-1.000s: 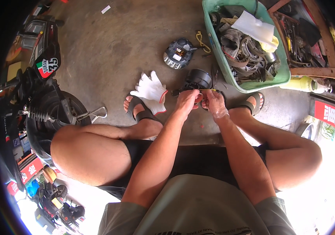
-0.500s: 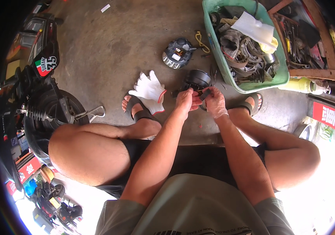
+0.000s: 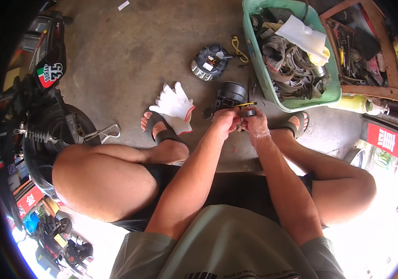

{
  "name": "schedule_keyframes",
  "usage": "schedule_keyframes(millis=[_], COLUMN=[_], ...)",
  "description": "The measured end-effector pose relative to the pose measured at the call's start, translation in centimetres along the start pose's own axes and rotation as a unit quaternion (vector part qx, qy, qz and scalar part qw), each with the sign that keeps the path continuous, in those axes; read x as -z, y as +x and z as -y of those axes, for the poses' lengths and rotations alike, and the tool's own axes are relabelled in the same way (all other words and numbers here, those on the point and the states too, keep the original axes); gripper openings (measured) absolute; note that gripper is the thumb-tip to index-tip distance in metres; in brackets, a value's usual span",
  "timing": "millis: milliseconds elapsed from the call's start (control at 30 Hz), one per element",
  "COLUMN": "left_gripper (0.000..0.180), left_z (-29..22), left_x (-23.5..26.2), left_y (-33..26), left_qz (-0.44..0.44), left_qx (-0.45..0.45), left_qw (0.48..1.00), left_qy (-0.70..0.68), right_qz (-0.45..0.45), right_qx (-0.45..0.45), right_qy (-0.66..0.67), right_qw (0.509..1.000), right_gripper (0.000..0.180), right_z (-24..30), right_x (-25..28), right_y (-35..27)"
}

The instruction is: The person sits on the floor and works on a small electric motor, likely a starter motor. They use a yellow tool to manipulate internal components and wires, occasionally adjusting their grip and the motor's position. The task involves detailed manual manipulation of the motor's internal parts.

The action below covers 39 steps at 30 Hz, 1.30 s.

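Observation:
My left hand (image 3: 226, 120) and my right hand (image 3: 256, 125) meet in front of me, low over the concrete floor. Together they grip a small black ring-shaped part (image 3: 247, 113) with a thin yellow piece (image 3: 245, 104) sticking out of it. The right hand wears a thin clear glove. Just beyond my fingers a black round motor housing (image 3: 229, 95) rests on the floor. A second round metal part with a copper winding (image 3: 209, 62) lies further out.
White work gloves (image 3: 175, 104) lie by my left sandalled foot. A green plastic bin (image 3: 264, 74) full of metal parts and a white rag stands at upper right, beside a wooden tool tray (image 3: 371, 88) and a yellow bottle (image 3: 353, 103). A motorcycle wheel (image 3: 50, 135) stands at left.
My hands have stayed together on the small black part, shifting only slightly. The head view has drifted a little.

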<state>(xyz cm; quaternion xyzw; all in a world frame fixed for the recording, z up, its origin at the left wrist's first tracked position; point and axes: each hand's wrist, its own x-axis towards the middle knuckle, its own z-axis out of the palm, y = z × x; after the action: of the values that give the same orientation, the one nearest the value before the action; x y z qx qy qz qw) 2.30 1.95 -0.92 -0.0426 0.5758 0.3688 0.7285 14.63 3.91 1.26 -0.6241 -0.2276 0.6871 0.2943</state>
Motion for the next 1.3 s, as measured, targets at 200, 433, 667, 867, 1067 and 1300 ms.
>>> schedule_keyframes(millis=[200, 433, 667, 867, 1067, 1300], left_gripper=[0.019, 0.018, 0.013, 0.007, 0.003, 0.003], left_z=[0.6, 0.7, -0.2, 0.5, 0.9, 0.4], left_x=[-1.0, -0.8, -0.7, 0.0, 0.2, 0.4], left_y=[-0.2, -0.2, -1.2, 0.0, 0.9, 0.8], left_qz=[-0.029, -0.037, 0.017, 0.024, -0.009, -0.002], left_qx=[-0.073, -0.077, -0.011, -0.055, -0.069, -0.091], left_qw=[0.997, 0.996, 0.999, 0.997, 0.998, 0.994], left_qy=[0.028, 0.006, -0.031, -0.041, 0.006, 0.065], right_qz=[-0.054, -0.069, -0.058, -0.062, -0.059, -0.062], right_qx=[-0.071, -0.102, -0.065, -0.071, -0.076, -0.080], right_qy=[0.074, 0.050, 0.004, -0.007, 0.005, -0.012], right_qw=[0.993, 0.991, 0.996, 0.996, 0.995, 0.995], right_gripper=[0.013, 0.012, 0.013, 0.009, 0.009, 0.009], right_z=[-0.2, 0.5, 1.4, 1.8, 1.4, 0.9], right_x=[0.4, 0.4, 0.4, -0.1, 0.2, 0.8], right_y=[0.1, -0.3, -0.8, -1.6, -1.4, -0.6])
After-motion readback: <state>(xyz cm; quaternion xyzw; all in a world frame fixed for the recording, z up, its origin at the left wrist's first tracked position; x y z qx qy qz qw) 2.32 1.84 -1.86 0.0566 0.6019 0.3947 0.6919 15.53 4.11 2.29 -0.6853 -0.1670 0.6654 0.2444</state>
